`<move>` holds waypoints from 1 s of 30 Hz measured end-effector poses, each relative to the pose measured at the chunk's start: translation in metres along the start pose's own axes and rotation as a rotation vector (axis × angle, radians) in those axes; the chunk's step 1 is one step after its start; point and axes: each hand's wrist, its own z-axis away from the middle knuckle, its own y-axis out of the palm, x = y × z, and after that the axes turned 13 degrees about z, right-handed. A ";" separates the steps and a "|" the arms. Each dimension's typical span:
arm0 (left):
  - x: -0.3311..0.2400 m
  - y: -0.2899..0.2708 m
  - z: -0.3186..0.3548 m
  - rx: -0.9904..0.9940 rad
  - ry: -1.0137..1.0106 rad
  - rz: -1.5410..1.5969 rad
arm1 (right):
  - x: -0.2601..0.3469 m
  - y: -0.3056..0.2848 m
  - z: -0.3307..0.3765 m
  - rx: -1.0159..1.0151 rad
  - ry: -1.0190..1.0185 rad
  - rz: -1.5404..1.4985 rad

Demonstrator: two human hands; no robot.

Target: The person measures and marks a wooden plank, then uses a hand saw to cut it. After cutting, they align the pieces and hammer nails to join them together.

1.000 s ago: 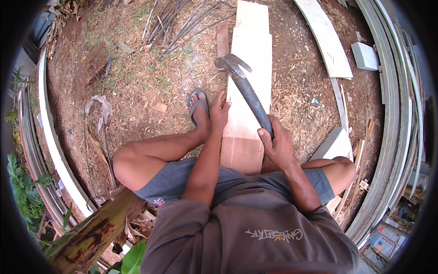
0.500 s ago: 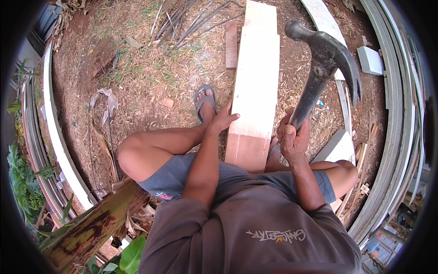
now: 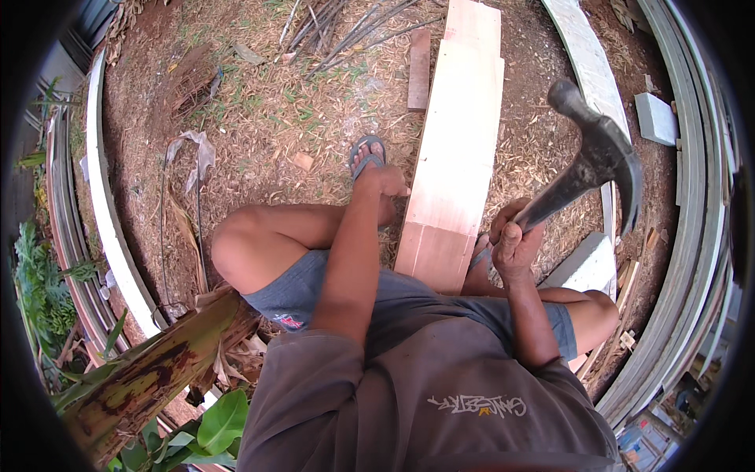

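Note:
My right hand [image 3: 515, 242] is wrapped round the handle of a claw hammer [image 3: 602, 157], raised to the right of a long pale wooden board [image 3: 458, 134]. The hammer's dark metal head is tilted, its claw hanging downward on the right. The board runs away from me between my legs, with a reddish section at its near end. Beside the board's left edge, near my sandalled foot, is my left hand [image 3: 389, 182]. One digit points toward the edge; the other fingers are mostly hidden, and whether it touches the board is unclear.
A short brown wood piece [image 3: 419, 71] lies against the board's far left side. White blocks [image 3: 657, 118] and long stacked boards [image 3: 692, 204] line the right. A banana-like trunk [image 3: 149, 377] stands at lower left. Thin sticks [image 3: 338, 31] lie at the back.
My left hand has come off the board's top face and sits lower beside its edge. The hammer has dropped and tipped rightward in my right hand. The whole view has shifted slightly.

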 end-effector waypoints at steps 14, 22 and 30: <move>-0.063 -0.296 0.127 -0.451 0.192 -0.316 | 0.003 0.009 -0.007 -0.117 0.083 -0.188; 0.018 -0.248 0.097 -0.075 -0.037 -0.296 | -0.018 0.024 0.023 0.295 0.488 0.352; 0.047 -0.263 0.101 -0.213 -0.057 -0.161 | -0.014 0.041 0.016 0.052 0.145 0.149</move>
